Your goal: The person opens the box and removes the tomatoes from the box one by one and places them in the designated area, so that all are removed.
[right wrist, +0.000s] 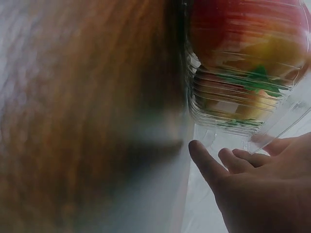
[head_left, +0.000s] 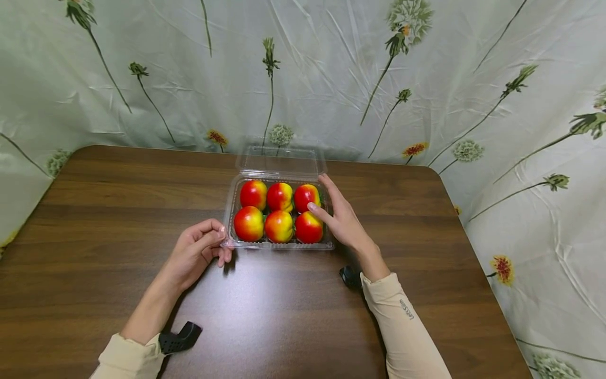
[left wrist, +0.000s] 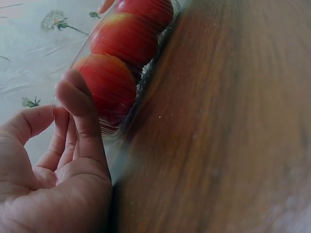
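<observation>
A clear plastic container (head_left: 279, 246) sits on the table (head_left: 142, 210) towards its far edge, holding six red-and-yellow fruits (head_left: 279, 227) in two rows. Its raised lid (head_left: 293, 158) is hard to make out, since the flowered cloth (head_left: 331, 79) shows through it. The left hand (head_left: 193, 251) pinches the container's near left corner between its fingers; the clear rim there is faint. The right hand (head_left: 347, 223) has its fingers extended and apart along the right side, its thumb partly hiding two fruits; whether the fingertips touch the plastic cannot be told. In the right wrist view, the ridged wall distorts the fruits and some green bits behind it. Both sleeves (head_left: 407, 326) are cut off below.
</observation>
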Tool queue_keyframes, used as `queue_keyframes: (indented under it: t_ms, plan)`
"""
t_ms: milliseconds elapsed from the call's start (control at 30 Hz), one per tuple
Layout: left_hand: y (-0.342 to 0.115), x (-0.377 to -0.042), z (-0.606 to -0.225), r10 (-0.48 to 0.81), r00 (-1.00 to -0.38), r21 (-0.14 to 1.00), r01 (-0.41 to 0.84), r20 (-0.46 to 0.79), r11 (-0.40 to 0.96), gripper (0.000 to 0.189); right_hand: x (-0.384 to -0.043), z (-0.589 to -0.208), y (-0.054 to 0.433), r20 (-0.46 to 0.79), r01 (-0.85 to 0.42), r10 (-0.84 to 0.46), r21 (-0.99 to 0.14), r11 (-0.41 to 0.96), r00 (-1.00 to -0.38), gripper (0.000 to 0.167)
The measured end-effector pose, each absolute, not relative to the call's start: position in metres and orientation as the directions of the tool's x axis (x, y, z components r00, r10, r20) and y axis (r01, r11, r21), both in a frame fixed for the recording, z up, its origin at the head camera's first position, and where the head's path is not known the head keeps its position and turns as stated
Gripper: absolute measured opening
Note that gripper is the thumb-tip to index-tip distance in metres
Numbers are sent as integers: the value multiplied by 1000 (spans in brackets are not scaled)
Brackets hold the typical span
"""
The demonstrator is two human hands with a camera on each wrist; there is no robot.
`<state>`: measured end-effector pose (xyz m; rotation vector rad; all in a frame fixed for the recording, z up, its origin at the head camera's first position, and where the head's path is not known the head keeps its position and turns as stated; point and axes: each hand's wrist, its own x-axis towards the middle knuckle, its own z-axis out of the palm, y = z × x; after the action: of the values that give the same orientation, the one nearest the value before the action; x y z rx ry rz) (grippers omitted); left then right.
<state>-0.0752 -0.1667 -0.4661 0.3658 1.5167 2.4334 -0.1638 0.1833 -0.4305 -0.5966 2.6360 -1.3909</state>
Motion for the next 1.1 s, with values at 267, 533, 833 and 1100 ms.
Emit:
queue_keyframes:
  t_ms: [267, 533, 833, 1100]
  plan:
    - [-166, -76, -464, 333, -940, 898, -89, 67, -431, 23, -164, -431, 184, 77, -284, -378, -799, 530, -922, 78]
    - [-165, -75, -465, 272, -957, 899, -27, 103, -437, 26, -161, -431, 184, 86, -294, -377, -790, 538, -922, 78]
    - [-164, -78, -465, 119, -984, 914, 74, 132, -399, 15, -160, -428, 184, 91, -297, -367, -775, 558, -926, 79]
    - [-165, -90, -467, 91, -979, 892, 127, 183, -434, 13, -158, -426, 185, 91, -298, -359, -758, 580, -929, 80]
